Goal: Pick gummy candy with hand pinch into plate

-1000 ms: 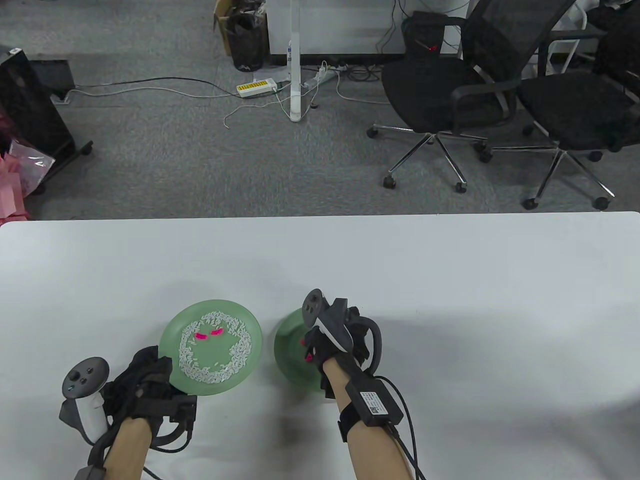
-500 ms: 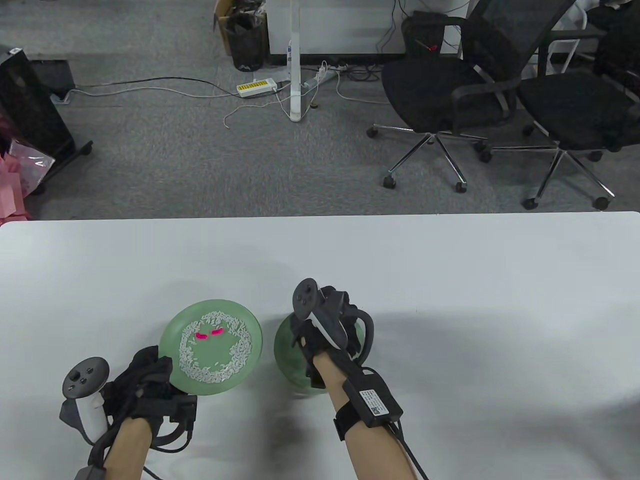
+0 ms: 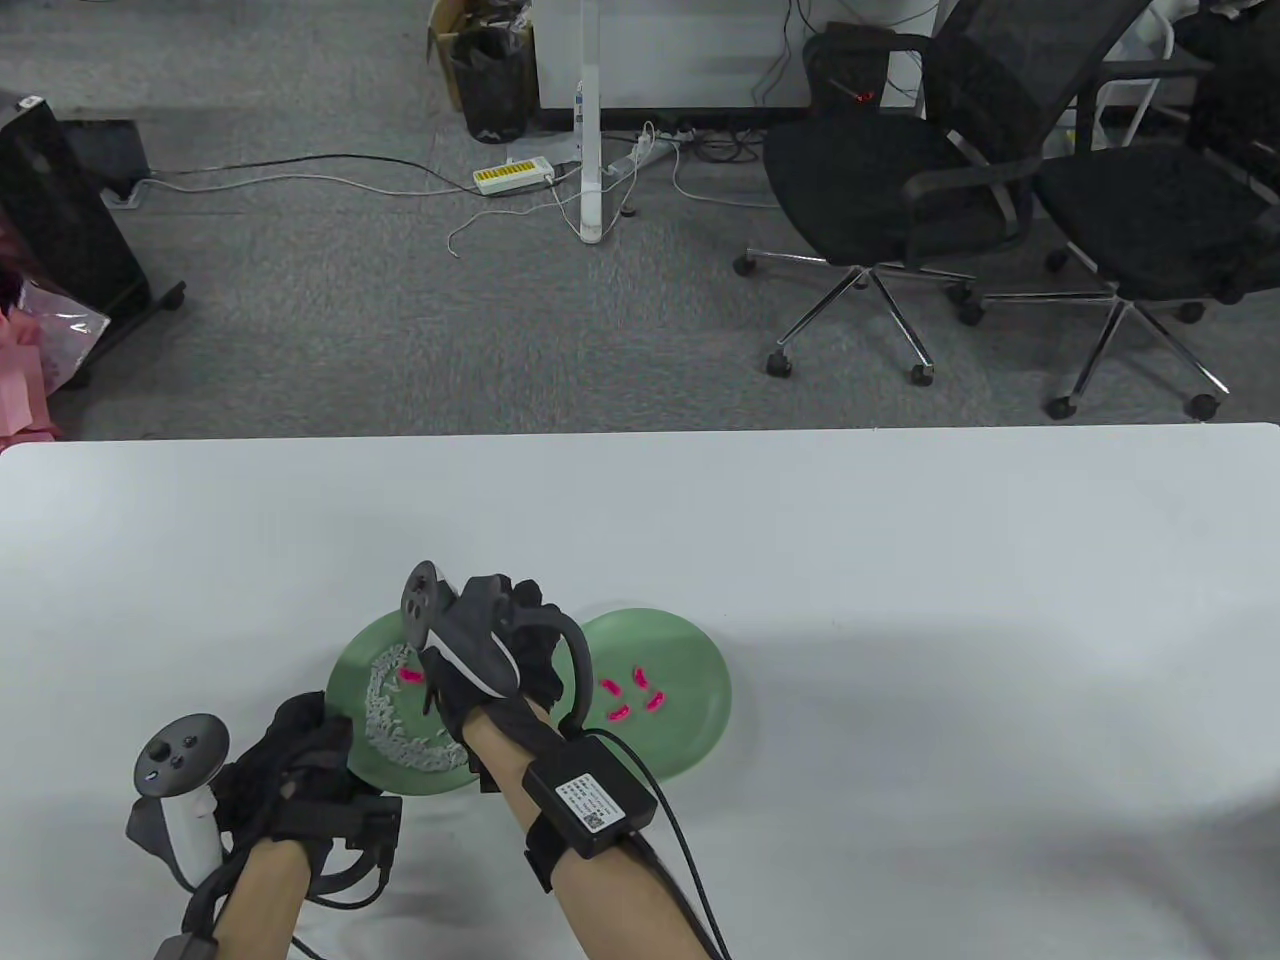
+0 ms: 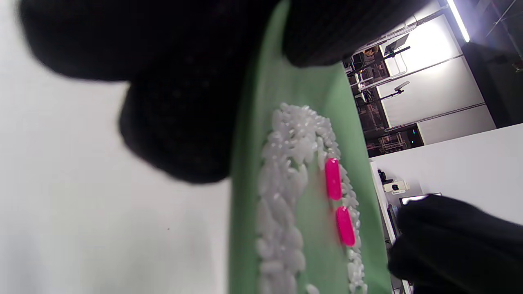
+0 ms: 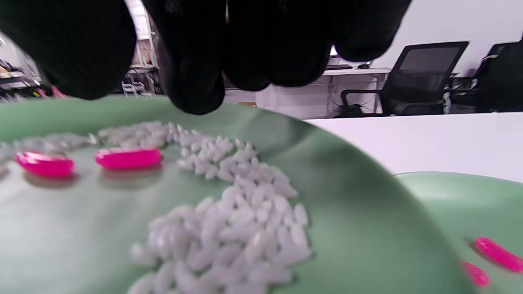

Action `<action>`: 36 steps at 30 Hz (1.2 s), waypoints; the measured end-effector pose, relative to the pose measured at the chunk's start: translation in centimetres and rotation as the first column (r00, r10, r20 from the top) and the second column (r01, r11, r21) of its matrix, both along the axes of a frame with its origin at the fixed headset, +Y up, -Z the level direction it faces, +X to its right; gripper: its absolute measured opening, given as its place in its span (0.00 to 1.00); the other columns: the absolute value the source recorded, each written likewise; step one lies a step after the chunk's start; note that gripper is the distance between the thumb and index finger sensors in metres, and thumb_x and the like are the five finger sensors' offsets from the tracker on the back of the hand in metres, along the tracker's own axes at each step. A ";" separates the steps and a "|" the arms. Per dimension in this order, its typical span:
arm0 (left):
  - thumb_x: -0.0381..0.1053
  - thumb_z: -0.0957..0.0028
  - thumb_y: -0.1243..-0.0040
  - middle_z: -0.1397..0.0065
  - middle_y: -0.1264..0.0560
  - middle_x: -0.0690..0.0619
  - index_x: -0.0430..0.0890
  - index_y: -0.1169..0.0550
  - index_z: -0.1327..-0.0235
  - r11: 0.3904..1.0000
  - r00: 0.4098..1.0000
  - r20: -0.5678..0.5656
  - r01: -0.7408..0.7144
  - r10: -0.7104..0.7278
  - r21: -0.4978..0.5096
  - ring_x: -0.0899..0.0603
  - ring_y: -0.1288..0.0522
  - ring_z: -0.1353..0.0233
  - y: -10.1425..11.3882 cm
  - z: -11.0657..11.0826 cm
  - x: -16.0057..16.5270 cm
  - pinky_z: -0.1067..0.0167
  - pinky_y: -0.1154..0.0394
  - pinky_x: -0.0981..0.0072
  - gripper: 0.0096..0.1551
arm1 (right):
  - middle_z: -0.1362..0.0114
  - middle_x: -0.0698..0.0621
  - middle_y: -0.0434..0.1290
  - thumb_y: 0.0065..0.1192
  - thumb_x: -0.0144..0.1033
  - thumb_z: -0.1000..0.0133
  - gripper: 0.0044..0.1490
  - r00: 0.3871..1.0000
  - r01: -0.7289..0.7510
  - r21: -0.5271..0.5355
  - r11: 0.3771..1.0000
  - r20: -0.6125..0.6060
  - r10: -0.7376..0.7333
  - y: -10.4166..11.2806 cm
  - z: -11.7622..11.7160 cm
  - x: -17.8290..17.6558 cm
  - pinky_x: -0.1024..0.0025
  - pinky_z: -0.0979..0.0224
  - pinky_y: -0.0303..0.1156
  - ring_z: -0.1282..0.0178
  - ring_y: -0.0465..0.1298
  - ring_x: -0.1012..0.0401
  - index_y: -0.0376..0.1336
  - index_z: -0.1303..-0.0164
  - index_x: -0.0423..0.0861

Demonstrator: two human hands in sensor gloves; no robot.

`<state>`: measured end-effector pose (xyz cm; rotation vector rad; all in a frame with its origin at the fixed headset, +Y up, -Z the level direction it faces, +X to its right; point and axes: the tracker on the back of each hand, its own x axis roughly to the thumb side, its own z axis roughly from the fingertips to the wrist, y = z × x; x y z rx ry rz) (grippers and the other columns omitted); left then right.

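A green plate [image 3: 365,745] with a ring of white rice [image 3: 385,705] holds two pink gummy candies [image 5: 128,158], [image 4: 333,178]. My right hand [image 3: 455,680] hovers over this plate, and its fingertips [image 5: 192,90] hang just above and behind the candies, holding nothing. A second green plate [image 3: 700,720] to the right holds several pink gummies [image 3: 632,695]. My left hand [image 3: 290,770] grips the near left rim of the rice plate, with a fingertip [image 4: 318,32] on top of the rim and the others under it.
The white table [image 3: 900,600] stretches to the right and beyond the plates. Its far edge runs across the middle of the table view. Office chairs [image 3: 900,180] and cables lie on the floor beyond.
My right hand has moved left from over the right plate to over the rice plate. The right plate now shows several gummies. My left hand still grips the rim.
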<state>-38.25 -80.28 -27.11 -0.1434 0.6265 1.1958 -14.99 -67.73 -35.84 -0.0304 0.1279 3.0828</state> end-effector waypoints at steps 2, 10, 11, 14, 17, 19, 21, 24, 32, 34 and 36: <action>0.48 0.54 0.37 0.45 0.14 0.49 0.48 0.23 0.36 1.000 1.000 0.002 0.003 -0.003 0.003 0.42 0.09 0.72 0.4 0.2 0.3 0.75 0.13 0.64 0.29 | 0.32 0.55 0.73 0.71 0.59 0.59 0.32 1.000 -0.019 -0.017 1.000 0.014 0.019 -0.5 -0.3 -0.4 0.49 0.30 0.67 0.36 0.72 0.52 0.77 0.50 0.53; 0.48 0.54 0.37 0.45 0.15 0.49 0.47 0.23 0.36 1.000 1.000 0.007 0.012 -0.012 0.014 0.41 0.09 0.72 0.5 0.0 0.3 0.75 0.13 0.64 0.29 | 0.34 0.55 0.73 0.72 0.58 0.59 0.30 0.998 -0.062 -0.033 0.998 0.011 0.063 -1.2 -0.4 -1.4 0.50 0.30 0.68 0.36 0.73 0.53 0.78 0.52 0.54; 0.48 0.54 0.37 0.45 0.15 0.48 0.47 0.23 0.36 1.000 1.000 0.006 0.005 -0.005 0.017 0.41 0.09 0.72 0.5 0.0 0.2 0.75 0.13 0.64 0.29 | 0.34 0.56 0.74 0.72 0.58 0.60 0.30 0.998 -0.067 -0.035 0.997 0.002 0.067 -1.2 -0.4 -1.4 0.50 0.30 0.68 0.37 0.73 0.53 0.77 0.52 0.54; 0.48 0.54 0.37 0.45 0.15 0.48 0.47 0.23 0.36 1.000 1.000 0.005 0.007 -0.007 0.019 0.41 0.09 0.72 0.7 0.1 0.4 0.75 0.13 0.65 0.29 | 0.34 0.56 0.74 0.72 0.58 0.59 0.29 0.997 -0.076 -0.034 0.997 -0.009 0.075 -1.3 -0.3 -1.6 0.50 0.30 0.68 0.37 0.73 0.53 0.78 0.53 0.54; 0.48 0.54 0.37 0.45 0.15 0.48 0.47 0.23 0.36 1.000 1.000 0.005 0.007 -0.007 0.019 0.41 0.09 0.72 0.6 0.1 0.3 0.75 0.13 0.64 0.29 | 0.35 0.56 0.74 0.72 0.57 0.59 0.27 0.998 -0.068 -0.043 0.997 -0.018 0.067 -1.5 -0.3 -1.8 0.50 0.30 0.68 0.37 0.73 0.53 0.78 0.55 0.54; 0.48 0.54 0.37 0.45 0.15 0.48 0.47 0.23 0.36 1.000 1.000 0.005 0.002 -0.002 0.018 0.41 0.09 0.72 0.7 0.1 0.4 0.75 0.13 0.64 0.29 | 0.37 0.57 0.75 0.72 0.56 0.58 0.25 0.998 -0.055 -0.058 0.997 -0.015 0.054 -1.5 -0.4 -1.8 0.50 0.30 0.68 0.38 0.73 0.53 0.78 0.58 0.53; 0.48 0.54 0.37 0.45 0.15 0.48 0.47 0.23 0.36 1.000 1.000 0.005 0.004 -0.004 0.018 0.41 0.09 0.72 0.9 0.2 0.4 0.75 0.13 0.64 0.29 | 0.37 0.57 0.75 0.72 0.56 0.58 0.25 0.999 -0.053 -0.057 0.997 -0.014 0.052 -1.5 -0.3 -1.8 0.50 0.30 0.68 0.38 0.73 0.53 0.78 0.58 0.53; 0.48 0.54 0.37 0.45 0.15 0.48 0.47 0.24 0.36 1.000 1.000 0.007 0.005 -0.005 0.018 0.40 0.09 0.72 1.0 0.3 0.6 0.75 0.13 0.64 0.29 | 0.36 0.56 0.75 0.73 0.55 0.59 0.27 0.999 -0.043 -0.051 0.998 -0.026 0.042 -1.6 -0.2 -1.8 0.49 0.30 0.68 0.37 0.73 0.53 0.79 0.56 0.52; 0.48 0.54 0.37 0.45 0.15 0.47 0.46 0.23 0.36 1.000 1.000 0.009 0.006 -0.006 0.010 0.40 0.10 0.73 0.7 0.2 0.3 0.76 0.13 0.64 0.29 | 0.36 0.55 0.74 0.74 0.50 0.58 0.25 0.996 -0.042 -0.082 0.996 -0.087 0.035 -2.2 -0.1 -2.2 0.48 0.29 0.67 0.37 0.73 0.52 0.79 0.55 0.50; 0.47 0.54 0.37 0.45 0.15 0.47 0.46 0.23 0.36 1.000 1.000 0.011 0.008 -0.008 0.008 0.40 0.10 0.73 0.9 0.3 0.5 0.76 0.14 0.64 0.29 | 0.36 0.55 0.74 0.74 0.50 0.58 0.26 0.994 -0.042 -0.092 0.995 -0.102 0.032 -2.3 -0.2 -2.2 0.47 0.28 0.66 0.36 0.72 0.51 0.78 0.55 0.49; 0.48 0.54 0.37 0.45 0.15 0.47 0.46 0.23 0.36 1.000 1.000 0.015 0.007 -0.007 0.008 0.40 0.10 0.73 0.6 0.1 0.4 0.76 0.13 0.64 0.29 | 0.36 0.54 0.74 0.74 0.51 0.57 0.26 0.994 -0.048 -0.099 0.994 -0.107 0.037 -2.4 -0.2 -2.3 0.47 0.28 0.66 0.36 0.72 0.51 0.78 0.56 0.48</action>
